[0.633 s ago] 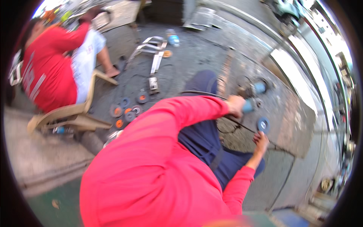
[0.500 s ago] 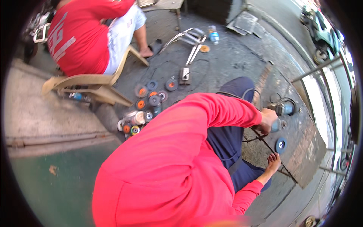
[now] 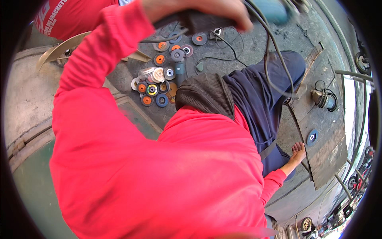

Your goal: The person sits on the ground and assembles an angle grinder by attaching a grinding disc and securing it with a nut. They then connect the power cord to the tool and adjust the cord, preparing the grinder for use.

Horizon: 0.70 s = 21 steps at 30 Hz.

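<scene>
- Since the earlier frames the left hand (image 3: 197, 8) has come up from the metal plate at 3 o'clock to the very top of the view at 12 o'clock, bringing the angle grinder (image 3: 234, 14) with it; the red sleeve now sweeps across the left half of the picture.
- The camera has also swung, so the scattered grinding discs (image 3: 159, 81) on the ground sit at about 11 o'clock instead of mid-left.
- The left hand is closed around the grinder's dark body, knuckles toward the camera. The tool is blurred and cut by the rim, so the exact grip is hard to read.
- The right hand (image 3: 297, 152) lies at 4 o'clock, fingers loosely spread, resting on or just beside the edge of the rusty metal plate (image 3: 326, 131); it holds nothing.
- A loose blue disc (image 3: 312, 137) lies on the plate just beside that hand, and a second grinder (image 3: 324, 99) lies farther up it at 3 o'clock.
- The grinder looks heavy for one hand and rigid, weighted toward the head. I would take it round the barrel, with the second hand near the gear housing.
- Its black cable (image 3: 278, 59) trails down across the dark blue trouser leg (image 3: 262, 95); it is limp and likely to snag or drag as the tool moves.
</scene>
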Motion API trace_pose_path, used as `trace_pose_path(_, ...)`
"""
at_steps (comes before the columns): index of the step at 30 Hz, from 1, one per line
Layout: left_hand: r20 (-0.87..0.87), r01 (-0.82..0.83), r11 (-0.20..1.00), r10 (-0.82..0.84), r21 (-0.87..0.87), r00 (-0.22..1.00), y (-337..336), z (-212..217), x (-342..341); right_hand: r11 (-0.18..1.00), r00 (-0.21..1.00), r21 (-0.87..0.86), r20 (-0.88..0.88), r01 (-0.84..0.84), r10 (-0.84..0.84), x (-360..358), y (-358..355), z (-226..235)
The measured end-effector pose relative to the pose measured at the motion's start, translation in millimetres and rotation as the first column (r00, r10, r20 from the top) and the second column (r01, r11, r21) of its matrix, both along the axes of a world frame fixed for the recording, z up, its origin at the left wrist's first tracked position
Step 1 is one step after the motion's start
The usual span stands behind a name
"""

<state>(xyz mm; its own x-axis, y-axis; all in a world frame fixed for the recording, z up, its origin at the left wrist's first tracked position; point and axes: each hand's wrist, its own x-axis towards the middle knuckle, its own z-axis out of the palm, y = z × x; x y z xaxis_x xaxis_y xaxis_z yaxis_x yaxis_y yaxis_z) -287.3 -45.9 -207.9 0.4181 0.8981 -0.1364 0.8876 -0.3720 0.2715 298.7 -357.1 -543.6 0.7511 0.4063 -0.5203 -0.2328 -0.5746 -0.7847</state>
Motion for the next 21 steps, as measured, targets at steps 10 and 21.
trace_pose_path(10,0.067,-0.558,0.805,0.58,-0.203,0.812,-44,-129,-189,0.98,0.993,-0.166,0.02,-0.108,0.113,7,21,-15)
trace_pose_path(21,-0.483,-0.894,0.405,0.754,-0.191,0.445,-155,-310,-348,0.947,0.977,-0.27,0.071,-0.176,0.202,-14,16,-7)
